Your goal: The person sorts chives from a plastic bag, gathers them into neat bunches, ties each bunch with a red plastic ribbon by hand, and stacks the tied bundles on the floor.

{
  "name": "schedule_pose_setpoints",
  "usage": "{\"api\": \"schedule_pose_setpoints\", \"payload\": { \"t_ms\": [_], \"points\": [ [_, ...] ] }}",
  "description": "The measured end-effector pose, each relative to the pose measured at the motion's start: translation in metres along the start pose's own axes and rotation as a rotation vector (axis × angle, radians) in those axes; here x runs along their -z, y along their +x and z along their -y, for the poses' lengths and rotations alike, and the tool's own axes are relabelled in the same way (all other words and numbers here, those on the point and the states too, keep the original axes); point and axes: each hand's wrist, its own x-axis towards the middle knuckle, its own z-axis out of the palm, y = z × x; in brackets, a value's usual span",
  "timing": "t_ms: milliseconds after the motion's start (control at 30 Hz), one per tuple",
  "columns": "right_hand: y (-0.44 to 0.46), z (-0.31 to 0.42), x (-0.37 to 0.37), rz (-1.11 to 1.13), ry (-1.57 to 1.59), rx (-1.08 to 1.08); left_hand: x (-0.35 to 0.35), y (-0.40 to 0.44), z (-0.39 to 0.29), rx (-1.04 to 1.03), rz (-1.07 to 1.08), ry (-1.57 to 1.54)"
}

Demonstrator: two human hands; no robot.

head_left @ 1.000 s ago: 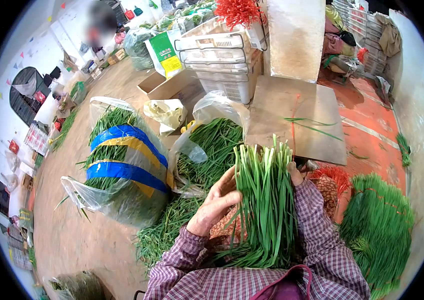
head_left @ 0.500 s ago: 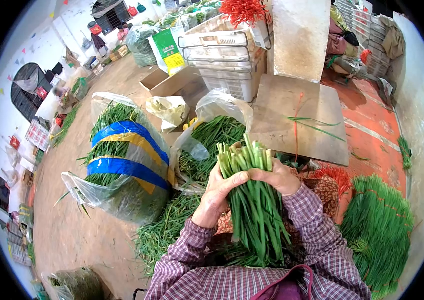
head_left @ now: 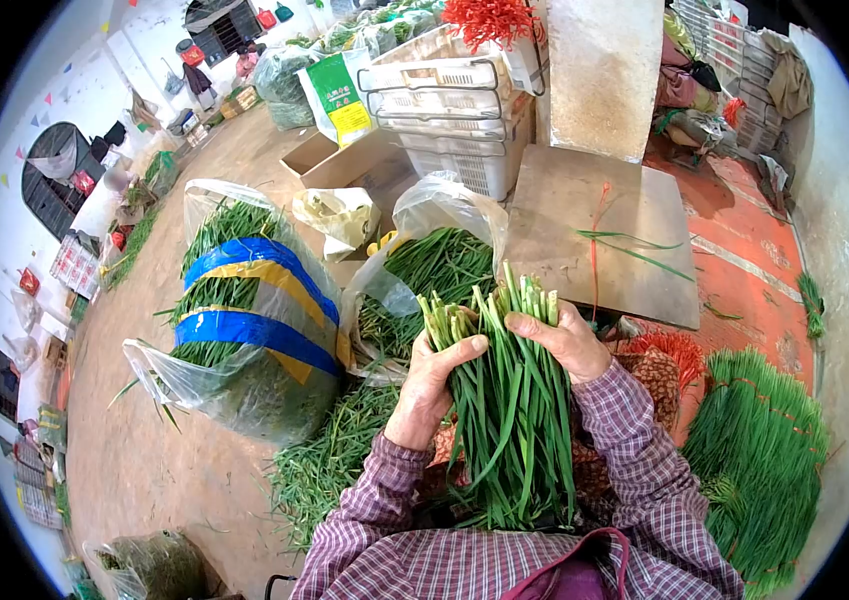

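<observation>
In the head view, a thick bunch of garlic chives (head_left: 512,425) rises between my hands, pale cut ends up and green leaves hanging toward my lap. My left hand (head_left: 428,388) is wrapped round the left part of the stems, thumb across the front. My right hand (head_left: 572,345) grips the right part, its thumb also in front. Between the two thumbs the stem ends spread into two clumps. The fingers behind the bunch are hidden.
A board (head_left: 634,220) ahead holds a red tie and loose leaves. Tied chives (head_left: 759,460) are piled at right. Left stand a taped plastic bag of greens (head_left: 264,380) and an open bag (head_left: 444,255). Loose leaves (head_left: 329,465) cover the floor nearby. White crates (head_left: 439,110) stand behind.
My hands have moved apart, and the single tight bunch has parted at the top into two clumps. My left hand shifted slightly left, my right hand slightly right.
</observation>
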Motion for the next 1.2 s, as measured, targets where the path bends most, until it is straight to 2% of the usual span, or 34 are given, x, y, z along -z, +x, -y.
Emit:
{"api": "schedule_pose_setpoints", "payload": {
  "t_ms": [100,167,233,267,367,400,500,633,700,733,800,867,933,967,1033,1067,1133,1167,1200],
  "points": [
    [0.004,0.004,-0.008,0.101,-0.023,0.102,-0.007,-0.001,-0.002,-0.006,0.034,0.048],
    [0.011,0.001,-0.007,0.119,-0.024,0.091,-0.012,-0.002,-0.005,-0.017,0.027,0.051],
    [0.017,0.001,-0.003,0.045,-0.3,0.145,-0.013,-0.001,-0.003,-0.021,0.005,0.081],
    [0.019,0.001,-0.002,0.043,-0.3,0.145,-0.014,0.0,-0.001,-0.051,-0.009,0.116],
    [0.026,0.002,0.003,0.033,-0.205,0.034,-0.012,-0.001,0.0,-0.02,-0.018,0.022],
    [0.024,-0.002,0.004,0.007,-0.059,-0.01,-0.013,-0.002,0.0,-0.039,-0.055,-0.003],
    [0.017,0.001,0.004,-0.068,0.116,-0.063,-0.006,0.0,-0.001,-0.04,-0.046,-0.017],
    [0.016,0.002,0.004,-0.057,0.169,-0.075,0.007,0.006,0.005,0.004,-0.011,-0.086],
    [0.017,0.009,0.012,-0.052,0.141,-0.099,0.015,0.008,0.004,0.092,0.071,-0.246],
    [0.018,0.011,0.019,-0.042,0.114,-0.123,0.02,0.011,0.004,0.045,0.139,-0.323],
    [0.018,0.012,0.044,-0.199,0.144,-0.025,0.028,0.011,-0.006,-0.012,0.24,-0.458],
    [0.01,0.048,0.058,-0.327,0.105,0.094,0.046,0.011,-0.013,-0.017,0.341,-0.556],
    [0.012,0.073,0.08,-0.379,-0.193,0.215,0.051,0.007,-0.018,-0.002,0.381,-0.635],
    [0.011,0.077,0.078,-0.373,-0.19,0.218,0.049,0.007,-0.019,-0.01,0.343,-0.56],
    [0.007,0.083,0.066,-0.388,-0.509,0.203,0.04,0.006,-0.016,0.025,0.321,-0.586],
    [0.005,0.082,0.052,-0.292,-0.453,0.13,0.035,0.006,-0.014,0.024,0.311,-0.541],
    [0.008,0.068,0.016,-0.147,-0.336,0.125,0.025,0.006,-0.009,0.007,0.311,-0.465],
    [0.014,0.058,0.008,-0.025,-0.35,0.074,0.021,0.006,-0.007,-0.002,0.302,-0.428],
    [0.017,0.051,-0.006,0.004,-0.353,-0.012,0.018,0.005,-0.007,-0.011,0.259,-0.375]
  ]
}}
